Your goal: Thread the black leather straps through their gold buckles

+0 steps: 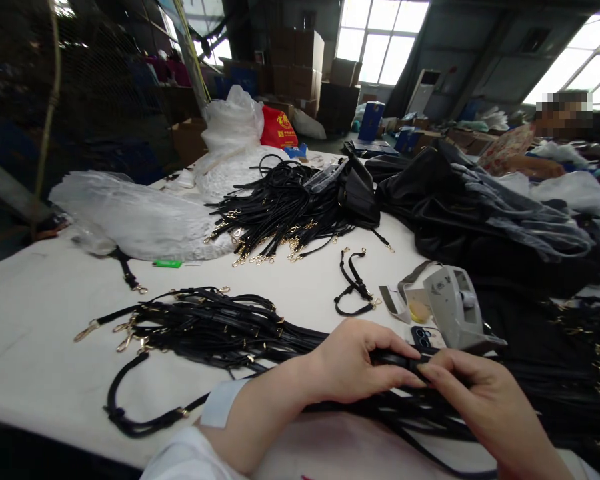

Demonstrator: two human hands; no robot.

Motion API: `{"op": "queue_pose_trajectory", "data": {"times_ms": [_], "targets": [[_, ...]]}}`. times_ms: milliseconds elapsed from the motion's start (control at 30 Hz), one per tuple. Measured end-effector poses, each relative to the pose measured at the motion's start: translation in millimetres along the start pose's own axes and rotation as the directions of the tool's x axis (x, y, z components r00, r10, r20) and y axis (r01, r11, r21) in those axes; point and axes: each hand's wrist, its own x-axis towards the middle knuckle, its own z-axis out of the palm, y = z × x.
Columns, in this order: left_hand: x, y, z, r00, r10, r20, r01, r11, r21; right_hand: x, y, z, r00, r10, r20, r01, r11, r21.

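Observation:
Fingers closed, my left hand [356, 363] grips a black strap [391, 359] near the table's front edge. My right hand [473, 390] pinches the same strap just to the right, the fingertips of both hands almost meeting. The exact spot under the fingertips is partly hidden. Left of my hands lies a pile of black straps [210, 327] with gold clasps. One looped strap [143, 427] hangs out of that pile towards the front. More straps run beneath my wrists. A separate short strap [354, 290] with gold hooks lies further back.
Beyond is a larger heap of black straps [280, 200] beside clear plastic bags [145, 213]. A grey tape dispenser [453, 303] and a phone [427, 337] sit near my right hand. Black bags [430, 193] are heaped at right, with another person behind them.

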Motion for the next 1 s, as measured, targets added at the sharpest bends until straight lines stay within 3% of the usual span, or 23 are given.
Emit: {"op": "queue_pose_trajectory", "data": {"times_ms": [233,433,600,767,900,1000], "targets": [[3.6,-3.1,6.0,0.996,0.022,-0.081,-0.021,1.000,0.011,-1.8,-11.1,-0.1,0.998,0.034,-0.055,-0.031,0.998,0.048],[3.2,-4.2,8.9,0.996,0.084,-0.036,-0.082,0.995,0.057,0.4,-6.1,2.9,0.995,-0.007,0.098,0.006,1.000,0.012],[1.4,-11.4,23.5,0.982,0.160,-0.104,-0.140,0.974,0.179,4.9,15.5,6.3,0.994,-0.008,0.109,0.008,1.000,-0.005],[5.4,-7.0,16.2,0.989,0.055,-0.134,-0.049,0.998,0.048,7.4,16.8,5.3,0.991,-0.016,0.130,0.000,0.992,0.125],[6.8,1.1,-5.1,0.994,-0.101,-0.037,0.101,0.995,-0.003,4.7,5.1,0.4,0.980,0.008,0.196,-0.037,0.989,0.144],[6.1,2.0,-14.1,0.997,-0.047,0.061,0.046,0.999,0.018,4.9,8.4,-5.3,0.980,-0.033,0.196,0.022,0.998,0.055]]}}
